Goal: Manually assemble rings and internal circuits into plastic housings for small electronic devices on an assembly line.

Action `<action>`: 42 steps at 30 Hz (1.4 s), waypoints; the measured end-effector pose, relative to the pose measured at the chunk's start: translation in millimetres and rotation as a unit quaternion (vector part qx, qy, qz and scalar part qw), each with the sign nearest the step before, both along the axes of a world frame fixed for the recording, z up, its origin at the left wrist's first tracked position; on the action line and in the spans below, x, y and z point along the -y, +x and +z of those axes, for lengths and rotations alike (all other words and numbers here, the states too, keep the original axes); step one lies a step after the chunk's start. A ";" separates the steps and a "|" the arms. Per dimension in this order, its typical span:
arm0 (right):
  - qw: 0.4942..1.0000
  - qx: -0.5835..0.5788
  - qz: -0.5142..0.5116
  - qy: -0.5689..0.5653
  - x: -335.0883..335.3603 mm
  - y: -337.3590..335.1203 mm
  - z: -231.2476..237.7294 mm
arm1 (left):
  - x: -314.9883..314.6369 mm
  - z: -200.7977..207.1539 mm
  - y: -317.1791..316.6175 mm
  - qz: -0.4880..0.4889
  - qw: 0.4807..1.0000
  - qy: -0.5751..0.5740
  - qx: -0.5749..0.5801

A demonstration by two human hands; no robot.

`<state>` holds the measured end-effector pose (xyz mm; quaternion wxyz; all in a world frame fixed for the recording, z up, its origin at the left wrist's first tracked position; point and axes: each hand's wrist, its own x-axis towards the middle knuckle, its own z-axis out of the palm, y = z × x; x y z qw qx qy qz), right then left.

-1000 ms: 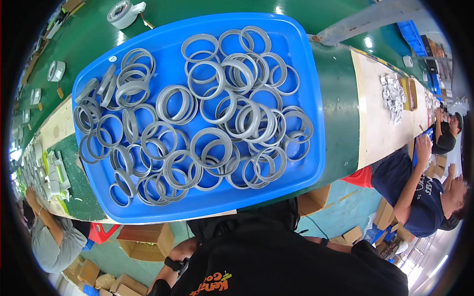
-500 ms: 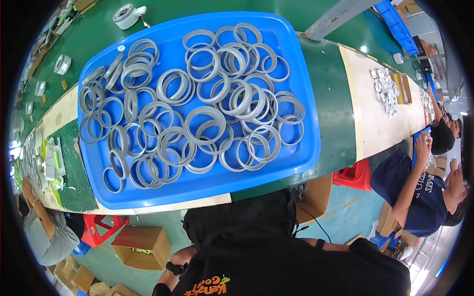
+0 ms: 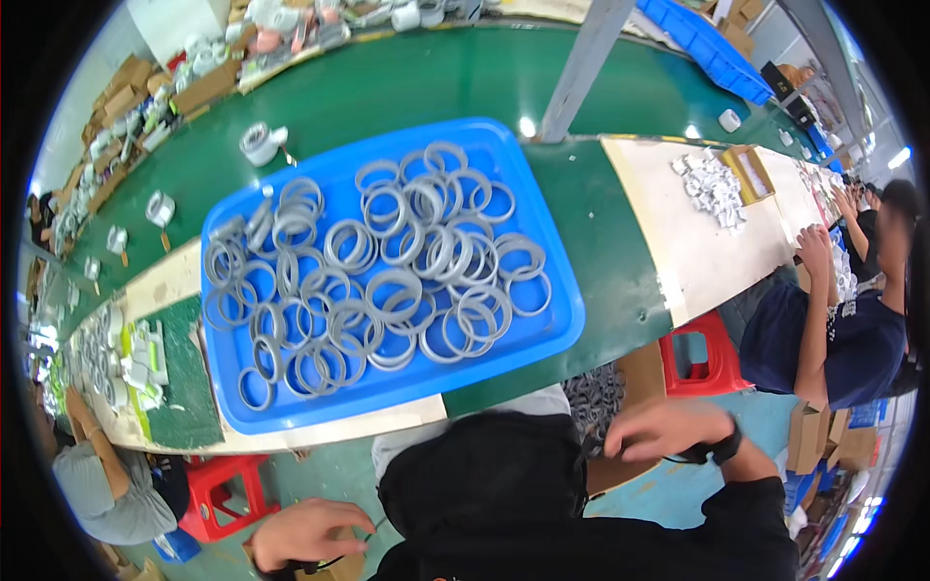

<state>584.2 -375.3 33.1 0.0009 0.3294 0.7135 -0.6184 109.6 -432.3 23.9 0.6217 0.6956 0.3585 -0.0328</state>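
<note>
A blue plastic tray (image 3: pixel 557 334) lies on the table with many grey rings (image 3: pixel 392 295) heaped loosely in it. My left hand (image 3: pixel 312 531) is low at the left of my body, below the table edge. Its fingers are stretched out and slightly bent, with nothing visible in them. My right hand (image 3: pixel 670 428) hangs at the right, fingers loosely bent and apart, near a cardboard box (image 3: pixel 639 387) filled with dark grey rings (image 3: pixel 593 399). I see nothing held in it. Both hands are apart from the tray.
A metal post (image 3: pixel 581 73) rises behind the tray. White small parts (image 3: pixel 712 189) lie on the right tabletop beside an open carton (image 3: pixel 751 174). Red stools (image 3: pixel 702 358) stand on the floor. One person (image 3: pixel 823 320) sits at the right, another (image 3: pixel 102 484) at the left. A green conveyor belt (image 3: pixel 387 82) runs beyond.
Both my hands have come up into view, the right one beside the box of rings. My head view has shifted, so the tray appears lower and smaller, with more belt beyond it.
</note>
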 end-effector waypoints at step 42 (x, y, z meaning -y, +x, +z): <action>0.942 -0.122 0.189 0.248 -300.9 -134.6 -26.7 | -252.1 -6.4 -40.0 0.207 0.928 0.292 0.107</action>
